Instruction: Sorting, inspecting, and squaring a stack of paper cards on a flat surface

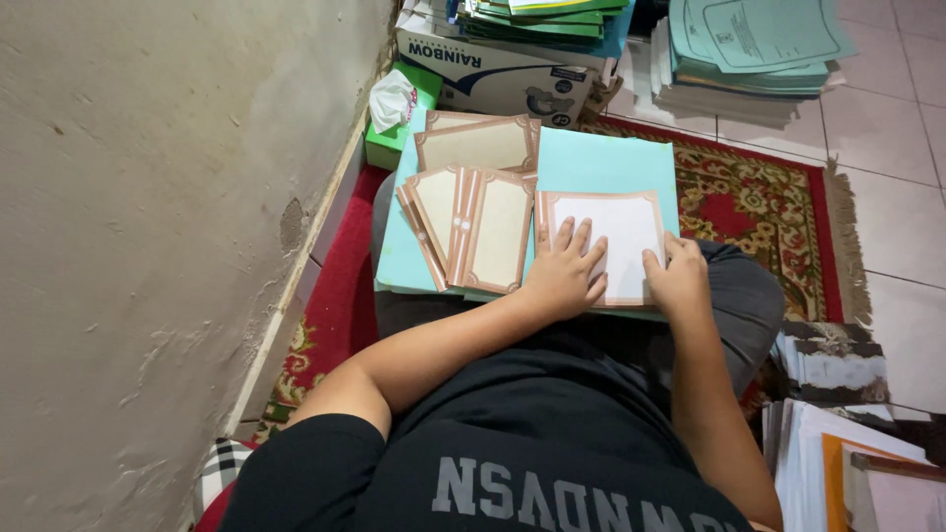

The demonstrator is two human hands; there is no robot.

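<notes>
At the bottom of the frame the person wears a black short-sleeved T-shirt (552,433) with large grey block lettering across the chest. Both forearms are bare, as are the left hand (562,276) and right hand (680,281). Dark grey trousers (749,296) cover the legs at centre.

Teal folder (601,163) on lap, brown-bordered cards (483,222) on it

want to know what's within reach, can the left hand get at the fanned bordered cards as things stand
Probably yes: the left hand rests flat on the white bordered sheet, right beside the fanned bordered cards, with nothing lying between them.
</notes>
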